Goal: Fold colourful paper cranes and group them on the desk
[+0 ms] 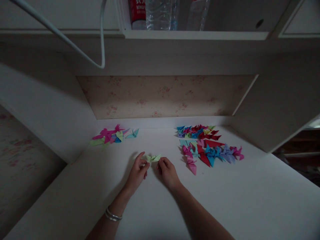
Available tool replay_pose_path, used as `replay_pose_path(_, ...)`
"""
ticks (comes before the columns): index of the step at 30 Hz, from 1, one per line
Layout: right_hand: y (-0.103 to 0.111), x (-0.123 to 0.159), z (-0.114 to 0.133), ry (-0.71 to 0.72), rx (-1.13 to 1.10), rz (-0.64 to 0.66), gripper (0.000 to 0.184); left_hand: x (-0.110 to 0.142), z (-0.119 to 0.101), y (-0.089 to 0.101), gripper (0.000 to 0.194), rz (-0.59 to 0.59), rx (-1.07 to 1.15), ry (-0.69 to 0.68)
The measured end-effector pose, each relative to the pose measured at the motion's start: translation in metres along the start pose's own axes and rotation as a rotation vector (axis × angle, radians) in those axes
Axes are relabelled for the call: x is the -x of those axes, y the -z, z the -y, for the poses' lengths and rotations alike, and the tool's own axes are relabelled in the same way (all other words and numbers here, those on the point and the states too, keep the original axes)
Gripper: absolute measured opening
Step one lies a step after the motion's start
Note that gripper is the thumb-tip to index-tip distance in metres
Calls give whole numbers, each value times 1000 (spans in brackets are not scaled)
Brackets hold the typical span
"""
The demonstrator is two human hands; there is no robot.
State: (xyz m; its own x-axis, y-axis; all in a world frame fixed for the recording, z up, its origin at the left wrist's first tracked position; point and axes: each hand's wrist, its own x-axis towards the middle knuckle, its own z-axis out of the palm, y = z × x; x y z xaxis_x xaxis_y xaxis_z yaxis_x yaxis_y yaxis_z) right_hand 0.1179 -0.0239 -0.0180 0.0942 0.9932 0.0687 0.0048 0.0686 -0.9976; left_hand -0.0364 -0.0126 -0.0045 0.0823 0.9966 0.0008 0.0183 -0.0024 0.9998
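Note:
A pale green origami crane (153, 158) is held between my two hands above the white tabletop (155, 206). My left hand (138, 168) pinches its left side with the thumb, and the index finger is raised. On the other side, my right hand (168, 170) grips the right tip between thumb and fingers. To the right lies a large group of folded paper cranes (211, 155) in red, blue, purple and pink. A smaller group of folded paper pieces (108, 135), mostly magenta and green, lies at the back left beside a light teal crane (133, 134).
White side panels (270, 100) and a flowered back wall (160, 96) enclose the table. Overhead, a shelf (200, 35) holds clear plastic bottles (158, 15) and a red-labelled container (138, 13). A white bent cable or tube (72, 46) hangs at upper left.

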Motion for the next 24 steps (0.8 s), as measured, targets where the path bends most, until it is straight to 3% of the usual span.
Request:
replay_pose_path(2,1,1,1,-28,-73,-17,32,4,-4,1,62,35,19,-6)
replay_pose_path(4,3,3,3,-69,-155,-16,31,8,-10,3,51,87,34,-1)
replay_pose_path(11,32,18,29,-99,-248,137,27,13,-46,-3,31,130,50,-3)
replay_pose_path(17,70,26,39,-128,-273,114,27,7,-73,-26,34,292,-248,-34)
replay_pose_path(24,101,34,46,-154,-365,64,27,-1,-91,-51,26,526,-433,-35)
